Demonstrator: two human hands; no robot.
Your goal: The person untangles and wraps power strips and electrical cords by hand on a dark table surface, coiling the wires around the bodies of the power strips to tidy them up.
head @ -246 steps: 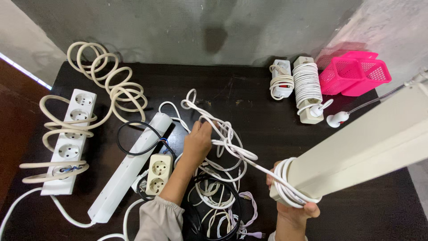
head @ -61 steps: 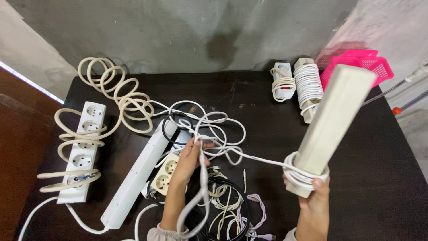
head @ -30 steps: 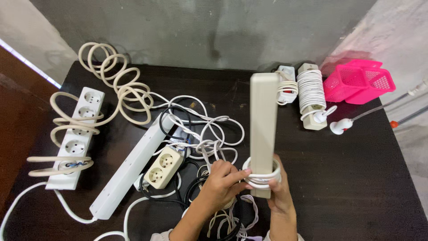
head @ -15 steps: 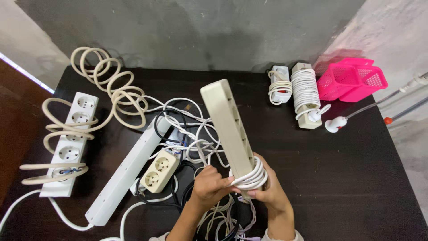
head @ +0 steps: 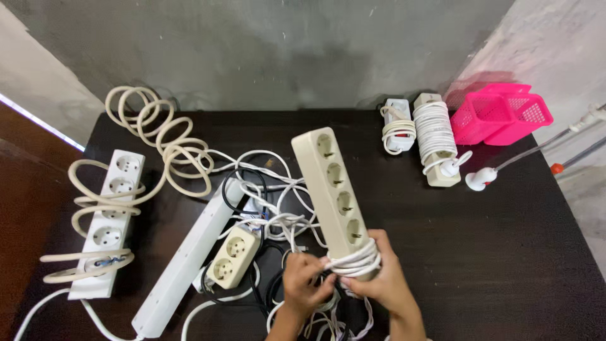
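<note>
My right hand (head: 385,284) grips the near end of a cream power strip (head: 331,192) that tilts up and away, its sockets facing me. Several turns of its white cord (head: 355,262) are wound around that end. My left hand (head: 303,287) pinches the same cord right beside the wound turns. From there the cord runs into a tangle of white and black cables (head: 271,202) on the dark table (head: 499,252).
A small two-socket strip (head: 233,252), a long white strip (head: 189,265) and a strip looped in beige cord (head: 107,221) lie at the left. Two wound strips (head: 432,136) and a pink basket (head: 505,113) stand at the back right.
The strip has turned from pointing right to leaning up with its sockets toward me. My left hand left the tangle and came in beside the wound cord at the strip's near end.
</note>
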